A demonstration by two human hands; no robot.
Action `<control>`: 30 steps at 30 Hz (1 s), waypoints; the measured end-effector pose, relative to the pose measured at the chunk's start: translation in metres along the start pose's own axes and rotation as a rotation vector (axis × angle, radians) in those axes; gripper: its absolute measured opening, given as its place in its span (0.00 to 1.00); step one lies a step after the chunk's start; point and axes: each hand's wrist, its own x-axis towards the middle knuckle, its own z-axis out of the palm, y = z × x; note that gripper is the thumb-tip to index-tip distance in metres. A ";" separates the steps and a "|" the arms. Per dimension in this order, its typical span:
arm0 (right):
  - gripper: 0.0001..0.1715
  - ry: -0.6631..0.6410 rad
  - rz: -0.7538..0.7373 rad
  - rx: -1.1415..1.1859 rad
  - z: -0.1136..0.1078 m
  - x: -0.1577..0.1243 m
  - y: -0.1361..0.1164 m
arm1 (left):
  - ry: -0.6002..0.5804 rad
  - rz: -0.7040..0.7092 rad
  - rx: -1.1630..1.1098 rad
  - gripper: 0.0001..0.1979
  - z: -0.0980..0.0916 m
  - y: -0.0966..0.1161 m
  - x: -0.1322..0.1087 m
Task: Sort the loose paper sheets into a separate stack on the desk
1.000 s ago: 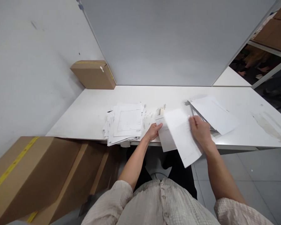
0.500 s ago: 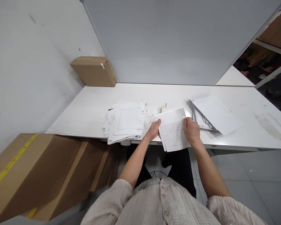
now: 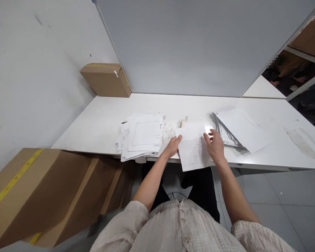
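Left hand (image 3: 172, 146) pinches paper (image 3: 194, 150) by left edge, thumb on top. Right hand (image 3: 215, 145) loosely open at right edge, fingers parted; contact unclear. Paper lies between hands, printed face up, lower end past near edge of worktop (image 3: 194, 106); sheet count unclear. Left pile (image 3: 145, 134) and right pile (image 3: 245, 129) flank it. Step in hand: apparently handling paper between piles. Next move likely calls for steady left pinch, light right fingers on edge.

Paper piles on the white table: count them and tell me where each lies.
2: the left pile lies left of the left hand; the right pile lies right of the right hand. The held paper is not counted.
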 end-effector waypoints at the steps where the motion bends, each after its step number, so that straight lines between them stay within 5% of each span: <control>1: 0.34 -0.050 0.039 0.109 -0.002 -0.001 0.001 | -0.006 -0.011 -0.005 0.27 0.001 0.001 0.000; 5: 0.44 -0.209 0.090 0.471 -0.007 -0.010 0.002 | -0.029 -0.051 -0.031 0.26 0.004 0.007 -0.003; 12: 0.23 -0.412 0.112 0.568 -0.013 -0.017 0.017 | -0.042 -0.034 0.105 0.25 0.002 0.007 -0.004; 14: 0.24 -0.500 0.187 0.530 -0.019 -0.018 0.024 | 0.043 0.104 0.199 0.20 0.003 0.003 -0.006; 17: 0.24 -0.622 0.239 0.517 -0.027 -0.019 0.031 | 0.329 0.380 0.298 0.14 0.005 -0.003 -0.007; 20: 0.23 -0.632 0.252 0.508 -0.027 -0.019 0.032 | 0.498 0.532 0.458 0.11 0.006 -0.003 -0.006; 25: 0.24 -0.547 0.335 0.592 -0.010 -0.012 0.029 | 0.332 0.625 0.852 0.23 -0.004 0.005 0.013; 30: 0.27 -0.523 0.455 0.696 -0.001 -0.006 0.029 | 0.278 0.603 0.996 0.29 -0.020 0.000 0.031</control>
